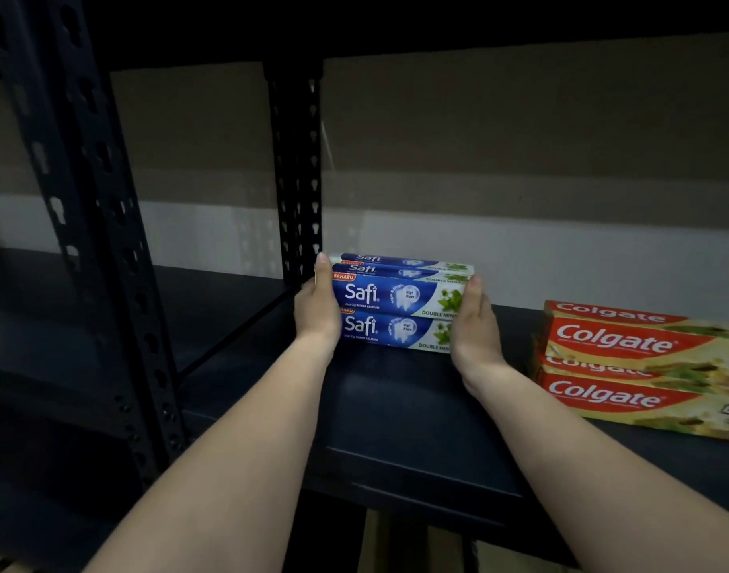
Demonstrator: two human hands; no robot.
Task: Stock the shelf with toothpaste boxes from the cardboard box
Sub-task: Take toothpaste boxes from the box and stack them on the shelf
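A block of blue and white Safi toothpaste boxes, two high and at least two deep, rests on the dark shelf. My left hand presses flat against the block's left end. My right hand presses flat against its right end. Both palms face inward, clamping the stack between them, fingers straight. The far sides of the boxes are hidden. The cardboard box is not in view.
Red Colgate boxes are stacked two high at the right on the same shelf. A black perforated upright stands just behind the Safi stack's left end, another at the left front. A shelf board overhangs above.
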